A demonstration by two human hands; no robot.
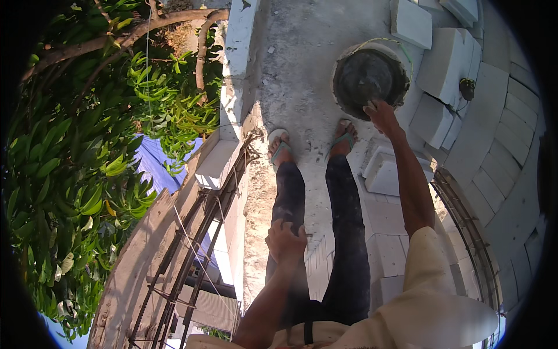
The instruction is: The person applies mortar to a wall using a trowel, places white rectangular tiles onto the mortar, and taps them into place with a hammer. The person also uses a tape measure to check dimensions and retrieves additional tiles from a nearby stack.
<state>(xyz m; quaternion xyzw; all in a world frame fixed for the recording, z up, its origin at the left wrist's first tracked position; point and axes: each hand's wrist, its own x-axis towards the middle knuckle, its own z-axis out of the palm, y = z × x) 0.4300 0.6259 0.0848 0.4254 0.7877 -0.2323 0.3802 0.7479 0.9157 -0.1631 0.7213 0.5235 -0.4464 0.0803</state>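
My right hand (pixel 382 116) reaches down to the near rim of a round bucket (pixel 336 87) filled with wet grey mortar (pixel 372 72). Its fingers are closed, and whatever they grip is lost against the dark mix. My left hand (pixel 286 241) rests on my left leg near the knee, fingers and thumb apart, holding nothing. A thin yellow-green handle (pixel 411 61) loops along the bucket's far right side.
White blocks (pixel 444 67) lie stacked right of the bucket, with a small dark object (pixel 467 88) on them. My sandalled feet stand on a rough concrete ledge (pixel 308 64). At left are a low wall (pixel 234 64), rusty rebar (pixel 195 264) and leafy branches (pixel 87 151) beyond.
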